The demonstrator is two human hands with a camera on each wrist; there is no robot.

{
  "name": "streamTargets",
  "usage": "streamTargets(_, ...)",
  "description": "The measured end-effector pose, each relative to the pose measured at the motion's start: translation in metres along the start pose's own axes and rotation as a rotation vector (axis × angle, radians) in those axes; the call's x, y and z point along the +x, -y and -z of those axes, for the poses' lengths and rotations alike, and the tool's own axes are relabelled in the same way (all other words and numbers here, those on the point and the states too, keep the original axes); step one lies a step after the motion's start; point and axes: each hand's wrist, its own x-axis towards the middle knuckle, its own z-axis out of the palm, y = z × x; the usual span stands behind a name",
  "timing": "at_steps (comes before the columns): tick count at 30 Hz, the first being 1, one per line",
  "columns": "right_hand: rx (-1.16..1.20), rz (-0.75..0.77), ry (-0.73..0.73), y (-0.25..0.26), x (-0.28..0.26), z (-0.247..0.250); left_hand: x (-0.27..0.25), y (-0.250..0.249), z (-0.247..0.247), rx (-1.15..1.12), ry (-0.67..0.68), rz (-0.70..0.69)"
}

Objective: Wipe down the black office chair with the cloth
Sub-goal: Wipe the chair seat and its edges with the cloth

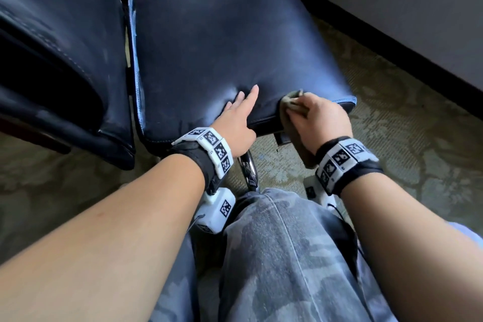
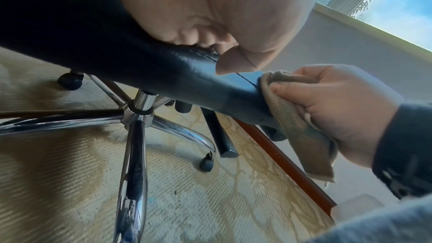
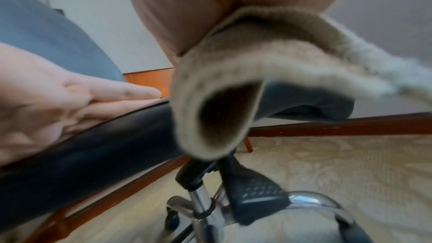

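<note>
The black office chair's seat cushion [image 1: 222,42] fills the middle of the head view, its backrest [image 1: 52,47] at the left. My left hand [image 1: 239,112] lies flat on the seat's near edge [image 2: 163,73], fingers straight, thumb [image 2: 233,62] over the front. My right hand [image 1: 316,117] grips a beige cloth [image 1: 292,102] and holds it against the seat's front edge, just right of the left hand. From the left wrist view the cloth [image 2: 301,128] wraps over the cushion's rim. In the right wrist view the cloth [image 3: 245,84] hangs blurred, close to the lens.
Under the seat are the chrome star base [image 2: 140,115] with castors [image 2: 207,163] and a black lever [image 3: 254,197]. Patterned carpet [image 1: 392,138] surrounds the chair. A wall with dark wooden baseboard [image 1: 392,42] runs along the right. My camouflage-trousered knees [image 1: 287,256] are close to the seat front.
</note>
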Motion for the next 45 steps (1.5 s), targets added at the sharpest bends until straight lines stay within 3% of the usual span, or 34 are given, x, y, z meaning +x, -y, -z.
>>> streamTargets(2,-0.010,0.049,-0.052,0.012,-0.006,-0.010,0.001,0.002,-0.003,0.011,-0.005,-0.001)
streamTargets(5,-0.040,0.282,0.055,0.022,-0.014,-0.014,-0.001,0.005,-0.005,0.054,0.000,0.006)
streamTargets(6,-0.046,0.279,0.089,0.015,-0.012,-0.005,-0.002,0.006,-0.004,0.060,0.006,0.006)
streamTargets(10,-0.016,0.006,-0.014,-0.034,-0.004,0.025,-0.003,0.007,0.001,0.090,0.003,0.011)
streamTargets(15,0.521,-0.404,-0.247,-0.091,-0.022,0.048,-0.012,0.014,0.004,0.159,0.004,0.048)
streamTargets(18,0.669,-0.502,-0.299,-0.103,-0.040,0.057,-0.014,0.005,0.010,0.191,-0.011,0.087)
streamTargets(21,0.728,-0.515,-0.262,-0.103,-0.047,0.056,-0.016,-0.011,0.016,0.147,-0.147,0.076)
streamTargets(24,0.593,-0.416,-0.143,-0.087,-0.054,0.046,-0.013,-0.028,0.012,0.099,-0.207,-0.083)
streamTargets(26,0.454,-0.292,-0.047,-0.074,-0.059,0.037,-0.010,-0.034,-0.001,0.171,-0.097,-0.148)
streamTargets(29,0.292,-0.115,0.007,-0.057,-0.059,0.023,-0.002,-0.025,-0.019,0.296,0.050,-0.138)
streamTargets(33,0.146,0.020,0.019,-0.035,-0.047,0.003,0.005,-0.022,-0.012,0.303,0.070,-0.141)
streamTargets(39,0.115,-0.138,-0.064,-0.034,-0.040,-0.004,0.009,-0.022,-0.005,0.244,0.119,-0.143)
streamTargets(42,0.067,0.000,-0.037,-0.016,-0.041,-0.011,0.009,-0.023,-0.005,0.244,0.103,-0.143)
streamTargets(45,0.065,-0.161,-0.038,-0.037,-0.027,0.004,0.010,-0.022,-0.004,0.226,0.111,-0.147)
